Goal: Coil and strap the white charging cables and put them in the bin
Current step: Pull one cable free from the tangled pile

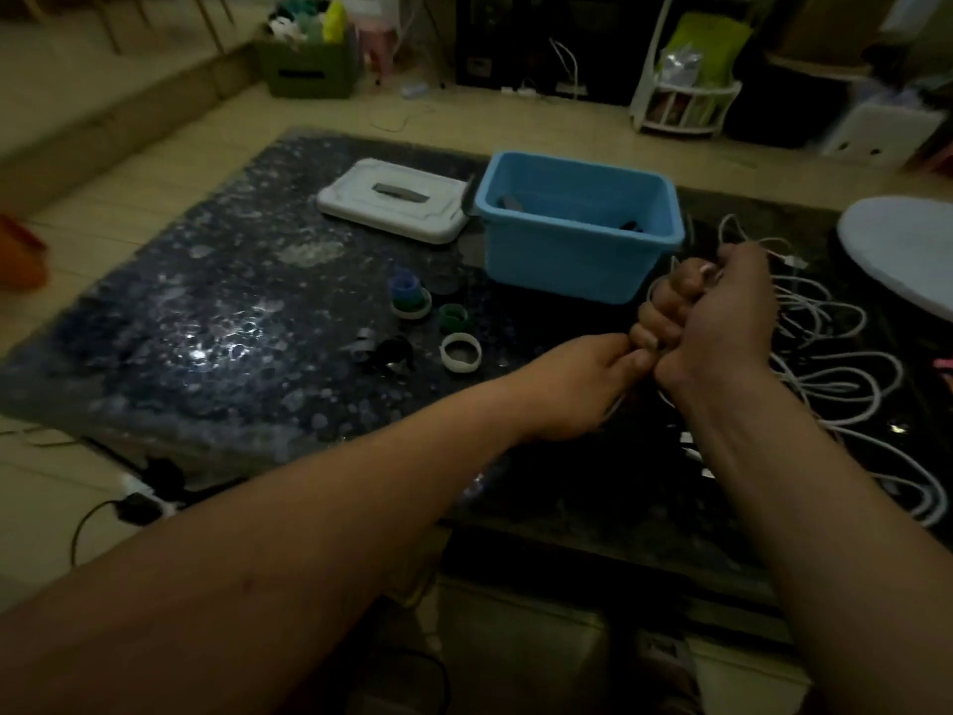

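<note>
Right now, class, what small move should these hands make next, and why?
Probably wind another loop: the right hand grips the cable, the left hand pinches its slack, and the straps lie untouched on the table.

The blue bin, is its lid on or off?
Off. The blue bin stands open at the top, and a white lid lies flat on the table beside it.

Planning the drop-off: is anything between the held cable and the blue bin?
Nothing visible. The blue bin stands open just beyond the right hand and left hand holding the white cable; its lid lies beside it.
</note>
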